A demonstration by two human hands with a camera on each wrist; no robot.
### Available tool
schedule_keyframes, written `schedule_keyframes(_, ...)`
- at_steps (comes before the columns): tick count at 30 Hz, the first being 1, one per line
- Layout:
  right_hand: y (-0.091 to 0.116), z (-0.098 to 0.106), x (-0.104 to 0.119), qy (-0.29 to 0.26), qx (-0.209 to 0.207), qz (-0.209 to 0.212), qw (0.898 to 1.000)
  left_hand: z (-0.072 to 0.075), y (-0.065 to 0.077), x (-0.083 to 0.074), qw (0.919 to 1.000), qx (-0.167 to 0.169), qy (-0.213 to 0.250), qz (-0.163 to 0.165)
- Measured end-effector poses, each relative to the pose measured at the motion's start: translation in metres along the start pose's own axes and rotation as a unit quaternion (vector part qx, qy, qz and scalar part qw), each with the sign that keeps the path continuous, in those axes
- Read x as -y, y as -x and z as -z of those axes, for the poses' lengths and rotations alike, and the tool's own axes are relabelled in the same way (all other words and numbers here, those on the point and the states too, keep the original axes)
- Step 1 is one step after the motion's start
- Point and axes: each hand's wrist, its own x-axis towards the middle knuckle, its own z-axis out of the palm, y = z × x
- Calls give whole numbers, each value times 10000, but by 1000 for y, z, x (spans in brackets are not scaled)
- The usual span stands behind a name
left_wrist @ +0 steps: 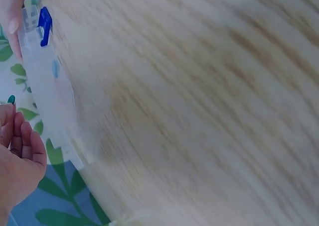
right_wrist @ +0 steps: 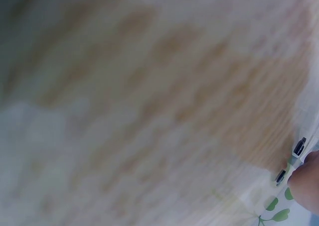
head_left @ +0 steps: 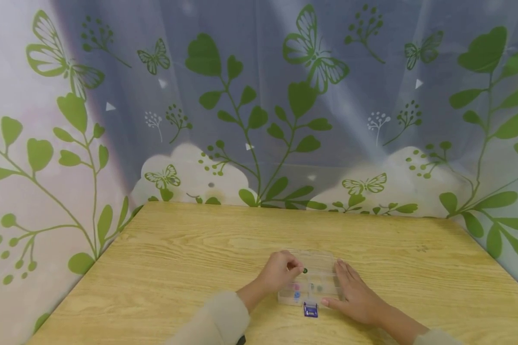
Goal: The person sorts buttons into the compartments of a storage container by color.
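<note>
A clear plastic compartment box [head_left: 291, 300] lies on the table with a blue latch [head_left: 311, 310] at its near edge. Pink and blue small pieces [head_left: 297, 294] sit in its near left compartment, and greenish ones [head_left: 319, 288] lie further right. Over the box, my left hand [head_left: 280, 271] pinches a small dark green bead [head_left: 305, 270] between thumb and finger. The same bead [left_wrist: 11, 99] shows green at the fingertips in the left wrist view. My right hand [head_left: 358, 298] rests along the box's right side, fingers straight, thumb at the near edge.
The wood-grain table [head_left: 177, 254] spreads around the box on every side. Behind it hangs a curtain [head_left: 259, 182] with green leaves and butterflies, which also runs along the left and right.
</note>
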Motion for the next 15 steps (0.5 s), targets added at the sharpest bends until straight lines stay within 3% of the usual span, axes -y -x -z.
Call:
schedule_keyframes(6, 0, 0, 0, -10, 3, 36, 10000, -8, -1, -4, 9999, 83, 58, 120)
schedule_keyframes(15, 0, -1, 0, -28, 3, 43, 10000, -17, -4, -9, 9990, 193, -385, 124)
